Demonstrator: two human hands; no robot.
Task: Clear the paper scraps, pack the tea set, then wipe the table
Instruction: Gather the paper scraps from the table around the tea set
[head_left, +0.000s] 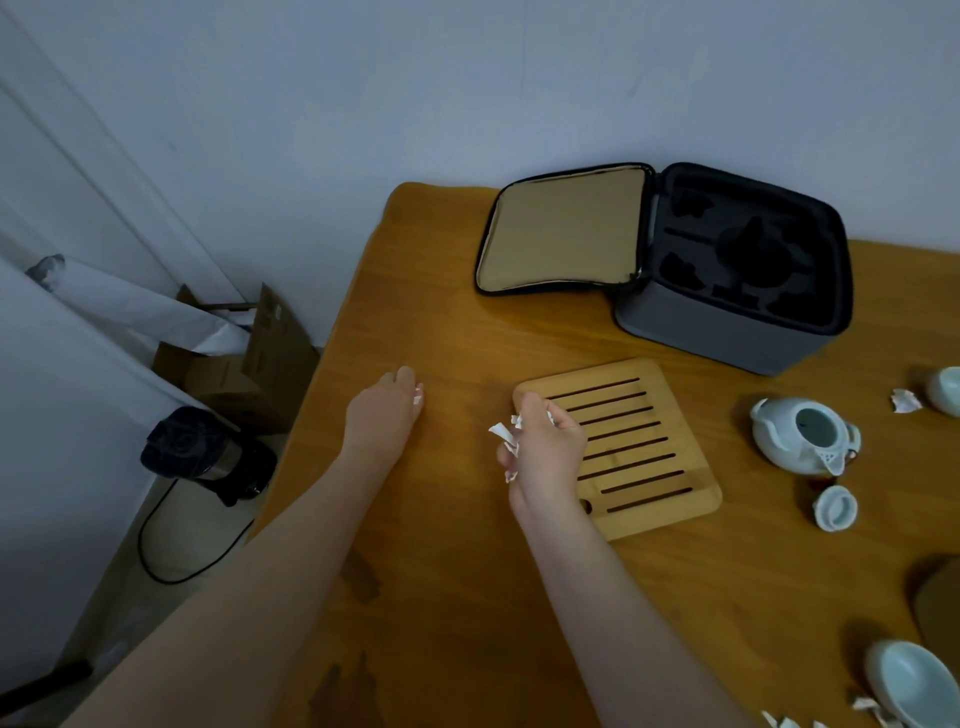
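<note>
The right hand (545, 447) hovers over the left edge of the slatted bamboo tray (649, 441), its fingers curled tight round a bunch of paper scraps (505, 435); the white ends stick out of the fist to the left, towards the other hand. The left hand (387, 410) lies on the wooden table (441, 545) near its left edge, fingers bent down over a small scrap (418, 399) at their tips, though whether they pinch it or only touch it cannot be told. The tray's slots run left to right with a slight tilt. Behind it stands the grey case (727, 332), open, its lid (563, 234) lying flat to the left. Right of the tray sits the pale teapot (779, 441), uncovered, its spout pointing to the near side, with the teapot lid (835, 508) just beside it on the near side. A loose scrap (905, 401) lies beside a cup (945, 389) at the right edge, and more torn bits (865, 704) lie by another cup (909, 680) at the near right corner
</note>
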